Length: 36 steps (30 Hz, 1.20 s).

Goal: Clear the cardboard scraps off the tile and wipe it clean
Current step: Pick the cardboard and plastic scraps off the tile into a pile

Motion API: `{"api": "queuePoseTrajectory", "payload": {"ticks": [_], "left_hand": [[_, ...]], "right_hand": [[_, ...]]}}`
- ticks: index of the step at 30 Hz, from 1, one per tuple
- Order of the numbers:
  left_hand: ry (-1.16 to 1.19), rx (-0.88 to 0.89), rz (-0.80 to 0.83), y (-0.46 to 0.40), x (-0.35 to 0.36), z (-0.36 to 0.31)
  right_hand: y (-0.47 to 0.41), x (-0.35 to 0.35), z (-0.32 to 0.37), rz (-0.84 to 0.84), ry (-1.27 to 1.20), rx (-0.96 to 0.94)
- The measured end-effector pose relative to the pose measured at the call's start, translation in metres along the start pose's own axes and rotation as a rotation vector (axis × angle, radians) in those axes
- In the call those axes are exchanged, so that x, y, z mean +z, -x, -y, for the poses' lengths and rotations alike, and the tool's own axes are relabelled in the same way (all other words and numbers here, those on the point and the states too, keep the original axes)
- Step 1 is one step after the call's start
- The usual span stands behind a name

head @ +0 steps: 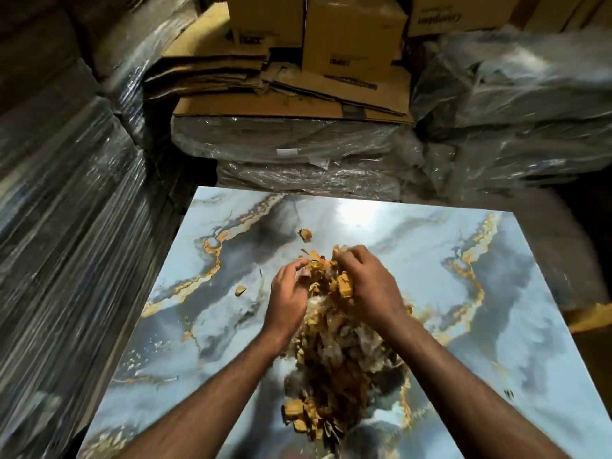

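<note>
A glossy tile (496, 293) in pale blue marbling, with smoky grey clouds and thin gold veins. Tan and golden-brown cardboard scraps (334, 352) at its centre. Brown cardboard boxes (351, 34) beyond its far edge.

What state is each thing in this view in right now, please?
Tile: lying flat, glossy, not yet cleared.
Cardboard scraps: gathered in a heap mid-tile; a few strays lie apart beyond and left of it.
Left hand: fingers curled against the heap's left side.
Right hand: fingers curled into the heap's top.
Cardboard boxes: closed, stacked on flattened cardboard.
Bundles: plastic-wrapped, stacked.
</note>
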State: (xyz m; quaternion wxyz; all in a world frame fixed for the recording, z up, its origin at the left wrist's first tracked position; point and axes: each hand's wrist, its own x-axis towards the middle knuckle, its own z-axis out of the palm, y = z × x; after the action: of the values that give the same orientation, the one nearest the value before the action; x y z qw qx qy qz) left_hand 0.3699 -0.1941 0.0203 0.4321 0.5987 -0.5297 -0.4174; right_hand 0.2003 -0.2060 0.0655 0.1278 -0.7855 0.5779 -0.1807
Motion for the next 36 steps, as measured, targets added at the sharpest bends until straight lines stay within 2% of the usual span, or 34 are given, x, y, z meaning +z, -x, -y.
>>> {"api": "queuePoseTrajectory", "payload": {"ticks": [3,8,12,15,19,21,30,36], "left_hand": [[-0.040,0.014,0.073,0.024,0.011,-0.003],[-0.228,0.000,0.151,0.029,0.022,0.004],[-0.242,0.029,0.154,0.029,0.025,0.013],[-0.205,-0.045,0.181,0.030,0.032,0.019],[-0.447,-0.118,0.387,0.030,0.042,0.030],[-0.502,-0.131,0.432,0.029,0.046,0.037],[-0.612,-0.055,0.440,0.026,0.044,0.044],[-0.771,-0.034,0.425,0.023,0.045,0.038]], "right_hand": [[0.021,0.007,0.003,0.036,0.162,0.042],[0.037,0.021,-0.003,0.129,0.254,0.079],[0.048,0.031,-0.007,0.111,0.260,0.040],[0.057,0.044,-0.011,0.149,0.319,-0.013],[0.060,0.060,-0.013,0.207,0.326,0.032],[0.061,0.065,-0.018,0.227,0.346,0.049],[0.053,0.068,-0.025,0.371,0.369,0.040],[0.041,0.045,-0.037,0.486,0.215,-0.037]]}}
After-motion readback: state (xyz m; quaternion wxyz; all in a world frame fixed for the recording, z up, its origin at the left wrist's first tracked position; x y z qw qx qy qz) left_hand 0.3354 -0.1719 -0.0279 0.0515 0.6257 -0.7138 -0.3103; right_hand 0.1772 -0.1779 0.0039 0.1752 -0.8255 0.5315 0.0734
